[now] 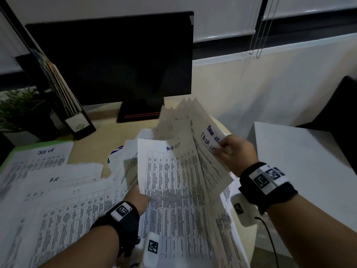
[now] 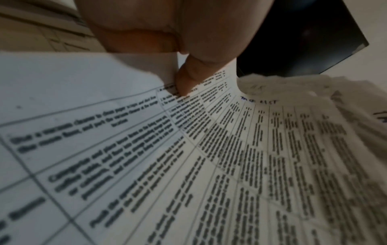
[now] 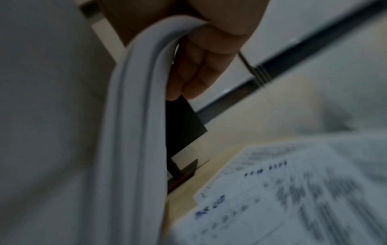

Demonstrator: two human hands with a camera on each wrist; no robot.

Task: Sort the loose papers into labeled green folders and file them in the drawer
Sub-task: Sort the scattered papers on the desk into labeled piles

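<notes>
- A green folder (image 1: 11,154) lay at the tabletop's (image 1: 90,149) left edge under a "TASK LIST" sheet (image 1: 41,159).
- Loose papers (image 1: 63,192) marked "HR" and "IT" overlapped along the near left part.
- The left hand (image 1: 138,198) pinched a table-printed sheet (image 1: 164,190) at its left edge, thumb on top.
- The right hand (image 1: 234,152) gripped a fanned sheaf of papers (image 1: 195,144), raised near the right edge.
- A dark monitor (image 1: 116,60) stood at the far edge.

Beige table (image 1: 104,136), strewn with loose printed papers (image 1: 63,190); monitor stand (image 1: 139,113), file holder (image 1: 81,126), potted plant (image 1: 23,113) at back.
</notes>
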